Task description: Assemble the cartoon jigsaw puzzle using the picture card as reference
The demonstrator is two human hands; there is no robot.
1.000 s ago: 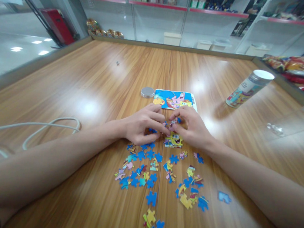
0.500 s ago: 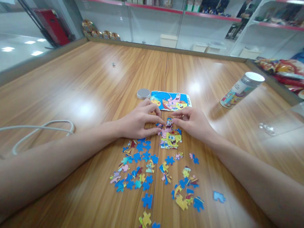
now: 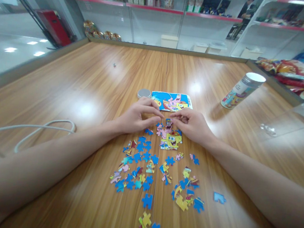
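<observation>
A small joined patch of cartoon jigsaw (image 3: 170, 137) lies on the wooden table (image 3: 88, 83), between my two hands. My left hand (image 3: 137, 118) rests at its upper left, thumb and fingers pinched together near the patch's top edge. My right hand (image 3: 192, 124) sits at the upper right, its fingertips pinched at the top piece of the patch. What either pinch holds is too small to make out. Several loose puzzle pieces (image 3: 145, 165) in blue, yellow and pink are scattered nearer to me. A printed picture card (image 3: 172, 101) lies just beyond my hands.
A round metal lid (image 3: 144, 93) sits left of the card. A tilted puzzle tube (image 3: 241, 90) stands at the right. A white cable (image 3: 26, 131) loops at the left. Snack packets (image 3: 294, 71) pile at the right edge; shelves line the back.
My hands have shifted a little apart and upward, uncovering more of the joined patch. My left hand lifted off a blue piece at the patch's left. The view also shifted slightly.
</observation>
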